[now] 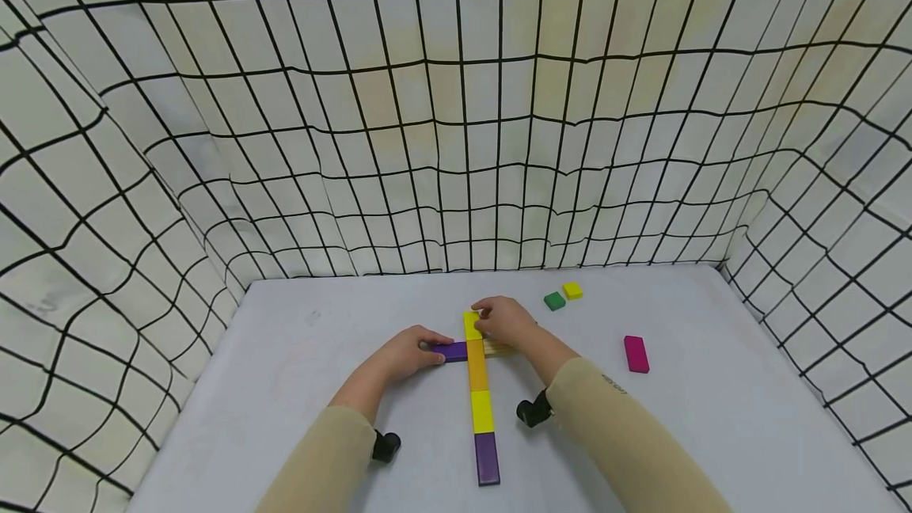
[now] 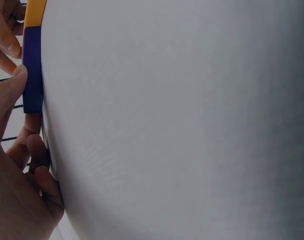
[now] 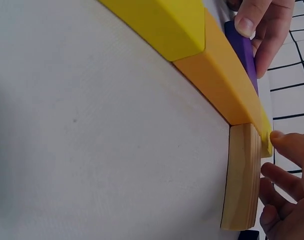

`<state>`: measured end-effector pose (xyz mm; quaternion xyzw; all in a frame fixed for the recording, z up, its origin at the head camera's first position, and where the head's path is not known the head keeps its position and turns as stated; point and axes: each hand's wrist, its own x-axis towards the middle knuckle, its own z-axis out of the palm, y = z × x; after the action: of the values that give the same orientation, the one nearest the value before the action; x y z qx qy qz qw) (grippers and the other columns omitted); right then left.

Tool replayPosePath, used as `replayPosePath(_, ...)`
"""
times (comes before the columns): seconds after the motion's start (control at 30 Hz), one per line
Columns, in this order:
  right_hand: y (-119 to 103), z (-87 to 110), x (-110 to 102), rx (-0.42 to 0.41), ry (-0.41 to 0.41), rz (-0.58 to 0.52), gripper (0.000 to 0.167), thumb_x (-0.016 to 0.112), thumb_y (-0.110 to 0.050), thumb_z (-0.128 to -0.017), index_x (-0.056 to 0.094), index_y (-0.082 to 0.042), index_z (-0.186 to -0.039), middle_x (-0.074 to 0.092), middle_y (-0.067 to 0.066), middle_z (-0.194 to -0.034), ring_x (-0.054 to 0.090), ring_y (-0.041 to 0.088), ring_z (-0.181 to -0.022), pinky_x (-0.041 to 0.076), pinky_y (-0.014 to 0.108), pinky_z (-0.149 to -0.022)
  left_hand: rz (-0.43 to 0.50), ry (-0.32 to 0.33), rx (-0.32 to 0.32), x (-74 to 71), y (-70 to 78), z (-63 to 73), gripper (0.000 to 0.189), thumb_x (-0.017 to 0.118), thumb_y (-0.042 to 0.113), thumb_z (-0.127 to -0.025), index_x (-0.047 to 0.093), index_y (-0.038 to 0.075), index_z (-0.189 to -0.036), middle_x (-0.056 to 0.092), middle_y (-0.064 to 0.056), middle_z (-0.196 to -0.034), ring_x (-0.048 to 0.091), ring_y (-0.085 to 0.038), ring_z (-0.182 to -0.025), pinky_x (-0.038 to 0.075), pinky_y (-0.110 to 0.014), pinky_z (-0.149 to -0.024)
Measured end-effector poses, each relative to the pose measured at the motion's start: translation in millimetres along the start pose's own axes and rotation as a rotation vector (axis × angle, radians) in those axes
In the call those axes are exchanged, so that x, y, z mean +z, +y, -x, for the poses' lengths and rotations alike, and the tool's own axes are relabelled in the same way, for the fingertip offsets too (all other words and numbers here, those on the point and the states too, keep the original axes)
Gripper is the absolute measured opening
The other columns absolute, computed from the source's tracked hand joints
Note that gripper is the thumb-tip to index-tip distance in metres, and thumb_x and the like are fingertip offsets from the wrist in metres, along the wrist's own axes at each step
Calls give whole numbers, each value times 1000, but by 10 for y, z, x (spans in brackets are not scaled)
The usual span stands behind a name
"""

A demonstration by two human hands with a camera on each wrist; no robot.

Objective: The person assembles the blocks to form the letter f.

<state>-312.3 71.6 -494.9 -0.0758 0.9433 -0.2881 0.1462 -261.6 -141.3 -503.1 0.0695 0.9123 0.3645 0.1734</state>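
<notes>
Wooden blocks form a cross on the table. My left hand (image 1: 409, 353) pinches the purple block (image 1: 450, 351), the cross's left arm, between thumb and fingers; its inner end meets the orange block (image 1: 477, 366). At the far end, my right hand (image 1: 504, 321) holds the yellow block (image 1: 470, 324) by its edges, with fingertips at its far and right sides. Under the right wrist, a plain wood block (image 3: 240, 175) extends right from the orange one. Nearer the body, a second yellow block (image 1: 481, 412) and a long purple block (image 1: 488, 459) continue the line.
A green block (image 1: 554, 301) and a small yellow block (image 1: 572, 290) lie close together at the back right. Farther right is a magenta block (image 1: 636, 354). Black netting (image 1: 499, 117) over white cloth surrounds the white table (image 1: 299, 339) at the back and sides.
</notes>
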Motion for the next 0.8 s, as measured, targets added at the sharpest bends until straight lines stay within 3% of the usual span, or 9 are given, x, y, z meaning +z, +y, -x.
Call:
replayPosePath(0.13, 13, 11, -7, -28, -1, 45, 37, 68, -33, -94, 67, -23, -130, 62, 4, -130, 55, 25, -119, 43, 46, -106, 1, 2, 5, 7, 5, 3, 26, 73, 26, -91, 75, 30, -116, 63, -3, -123, 54, -27, -117, 38, -57, -106)
replayPosePath(0.27, 35, 9, -11, -51, -24, 111, 42, 68, -38, -93, 64, -26, -134, 58, 2, -139, 49, 27, -131, 37, 48, -111, 3, 4, 6, 6, 8, 6, 26, 73, 25, -91, 74, 30, -116, 63, -3, -122, 54, -27, -117, 37, -57, -106)
replayPosePath(0.47, 59, 2, -3, -73, -51, 158, 45, 68, -40, -93, 62, -28, -136, 57, 1, -141, 48, 27, -133, 36, 49, -111, 7, -1, 14, 1, 5, 14, 26, 73, 24, -91, 75, 29, -116, 63, -3, -122, 54, -27, -116, 38, -57, -106)
replayPosePath(0.8, 33, 13, -20, -72, -51, 140, 46, 68, -38, -93, 61, -26, -137, 56, 2, -141, 48, 27, -133, 36, 48, -111, 3, 0, 16, -8, -5, 15, 26, 73, 25, -91, 75, 29, -116, 63, -3, -123, 54, -28, -118, 38, -57, -106)
